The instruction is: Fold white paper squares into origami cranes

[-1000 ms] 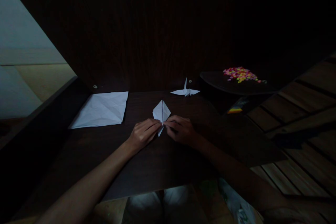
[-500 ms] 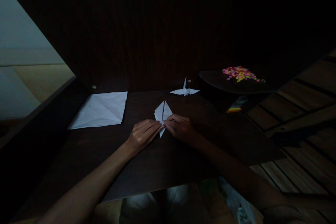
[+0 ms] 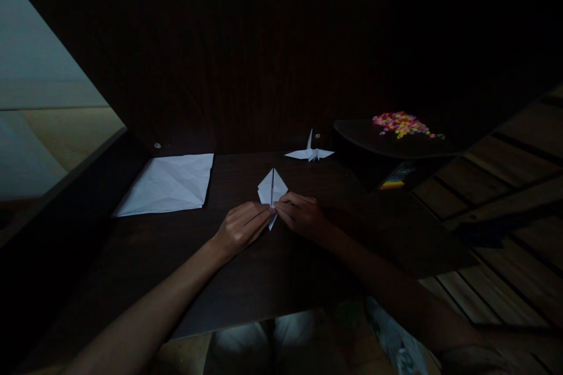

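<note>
A small kite-shaped piece of folded white paper point(image 3: 265, 190) lies on the dark table, a slit running down its middle from the top point. My left hand point(image 3: 241, 224) pinches its lower left side, and my right hand point(image 3: 301, 212) pinches the lower right side. The fingertips of both hands nearly meet over the paper and hide part of it, while its narrow lower tip sticks out below them. Beyond the hands, a finished-looking white paper crane point(image 3: 311, 154) rests near the back panel with its wings spread.
Creased white paper sheets point(image 3: 169, 183) lie at the left of the dark wooden table point(image 3: 246, 287). On a raised rounded shelf point(image 3: 356, 133) at the right sits a heap of small colourful pieces point(image 3: 402, 123). A dark panel point(image 3: 241, 58) rises behind, and a side board point(image 3: 65, 187) borders the left.
The folded paper has turned slightly, its top point shifting a little left. Both hands keep their pinch on it with barely any movement. The crane and sheets stay put.
</note>
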Available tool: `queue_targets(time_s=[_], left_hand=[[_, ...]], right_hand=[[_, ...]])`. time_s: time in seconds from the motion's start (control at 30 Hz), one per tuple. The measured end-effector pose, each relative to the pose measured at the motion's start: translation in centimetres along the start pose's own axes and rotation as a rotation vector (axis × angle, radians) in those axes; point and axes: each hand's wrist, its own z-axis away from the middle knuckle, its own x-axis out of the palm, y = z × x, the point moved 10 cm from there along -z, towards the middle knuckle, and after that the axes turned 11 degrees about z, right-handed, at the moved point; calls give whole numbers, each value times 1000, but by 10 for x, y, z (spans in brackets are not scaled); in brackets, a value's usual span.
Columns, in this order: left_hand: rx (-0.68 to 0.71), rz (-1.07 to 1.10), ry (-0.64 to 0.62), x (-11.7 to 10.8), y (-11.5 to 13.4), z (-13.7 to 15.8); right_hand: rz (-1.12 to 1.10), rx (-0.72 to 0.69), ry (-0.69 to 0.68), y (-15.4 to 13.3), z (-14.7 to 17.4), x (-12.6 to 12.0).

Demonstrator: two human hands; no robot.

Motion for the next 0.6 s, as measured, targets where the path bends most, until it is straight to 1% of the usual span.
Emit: queue_targets(time_s=[0.2,0.4,0.5,0.6], left_hand=[[-33,52,-61,6,-5,-1],[-147,133,-176,19,-15,-1],[-188,191,-192,22,-18,0],[-262,170,-195,22,-29,4]], right_hand=[[4,7,-40,5,3,7],[14,126,-190,31,4,20],[-6,97,-261,35,6,30],[-43,72,-338,34,12,43]])
